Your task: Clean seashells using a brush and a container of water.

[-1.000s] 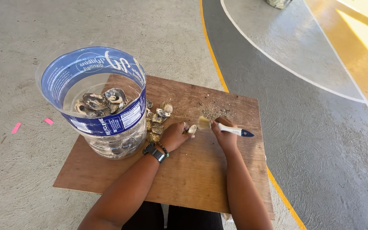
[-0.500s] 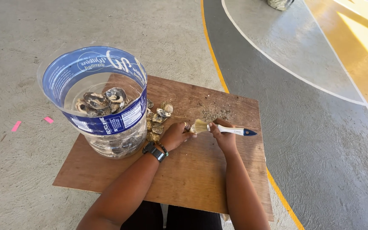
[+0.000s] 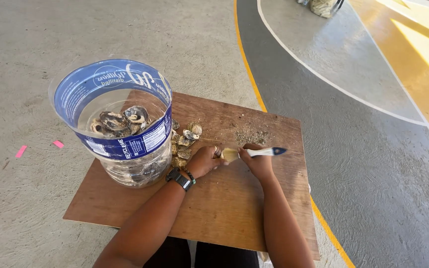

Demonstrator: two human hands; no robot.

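**Shell brushed over a wooden board beside a jar of shells**

A small brush with a white handle and a blue tip is gripped in the right hand, whose fingers are closed around the handle; the handle points right and the pale bristles point left. The bristles are laid against a small shell that is pinched in the curled fingers of the left hand. The shell is largely hidden by those fingers, so little of it can be made out. A dark watch and a beaded band are worn on the left wrist.

Both hands are held over the middle of a brown wooden board, which lies on the concrete floor. A loose heap of shells is seen on the board just left of the left hand, touching the foot of a large clear plastic jar with a blue label. More shells are held inside the jar, which stands upright on the left part of the board. A patch of fine grit is scattered on the board just beyond the hands. Painted yellow and white lines are seen on the floor to the right.
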